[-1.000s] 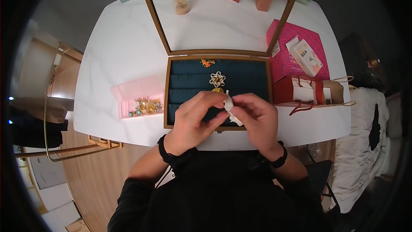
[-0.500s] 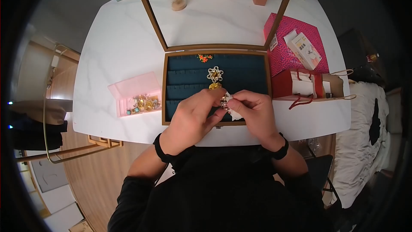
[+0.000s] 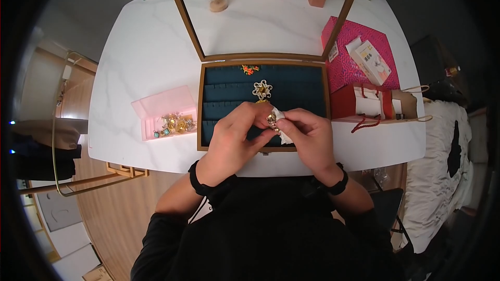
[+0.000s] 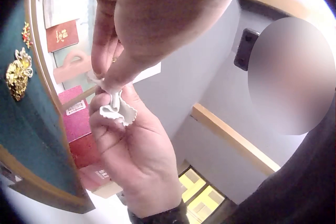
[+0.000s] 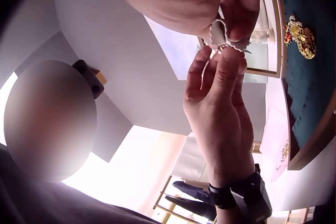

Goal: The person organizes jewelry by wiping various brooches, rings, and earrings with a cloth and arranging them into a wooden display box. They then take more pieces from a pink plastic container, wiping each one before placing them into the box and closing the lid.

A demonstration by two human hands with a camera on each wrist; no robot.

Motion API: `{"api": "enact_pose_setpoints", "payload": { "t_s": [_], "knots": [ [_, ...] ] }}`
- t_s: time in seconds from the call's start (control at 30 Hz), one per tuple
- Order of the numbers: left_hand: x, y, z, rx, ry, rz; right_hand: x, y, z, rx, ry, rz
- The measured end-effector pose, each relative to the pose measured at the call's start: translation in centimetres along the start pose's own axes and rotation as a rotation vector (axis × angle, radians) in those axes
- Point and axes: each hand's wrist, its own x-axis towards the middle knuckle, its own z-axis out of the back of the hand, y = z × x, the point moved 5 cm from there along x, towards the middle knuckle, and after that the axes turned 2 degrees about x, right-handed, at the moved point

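Note:
Above the front of the dark green lined case [image 3: 219,93], both hands meet at a small shiny brooch [image 3: 272,120]. The left hand [image 3: 229,138] pinches the brooch at its left side. In the right hand [image 3: 311,138] a white scalloped cloth [image 3: 284,134] is gripped, its edge against the brooch; the left wrist view shows this cloth [image 4: 119,111] folded between the fingers. A flower brooch [image 3: 262,89] and an orange-red one [image 3: 250,69] lie in the case, with a gold brooch [image 5: 305,44] partly hidden in the head view.
The case's glass lid [image 3: 208,58] stands raised. A pink box [image 3: 164,112] of jewellery sits at left. On the right are a magenta package [image 3: 333,67], a small white box [image 3: 371,62] and a red-and-white paper bag [image 3: 367,106]. A glass dome [image 3: 216,1] stands behind the lid.
Both hands stay together over the case. The shiny brooch, hidden a second ago, shows between the fingers, and the cloth has shifted to its right side. The head view has tilted slightly.

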Motion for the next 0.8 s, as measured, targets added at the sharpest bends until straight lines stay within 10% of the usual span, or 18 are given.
{"api": "enact_pose_setpoints", "payload": {
  "t_s": [0.67, 0.8],
  "knots": [
    [-1.4, 3.1, -1.4, -0.841, 0.013, 0.343, -0.3, 1.4, -0.1, 0.096, -0.064, 0.232],
    [-1.4, 3.4, -1.4, -0.768, -0.016, 0.414, -0.5, 3.2, -1.1, -0.420, -0.018, 0.536]
  ]
}}
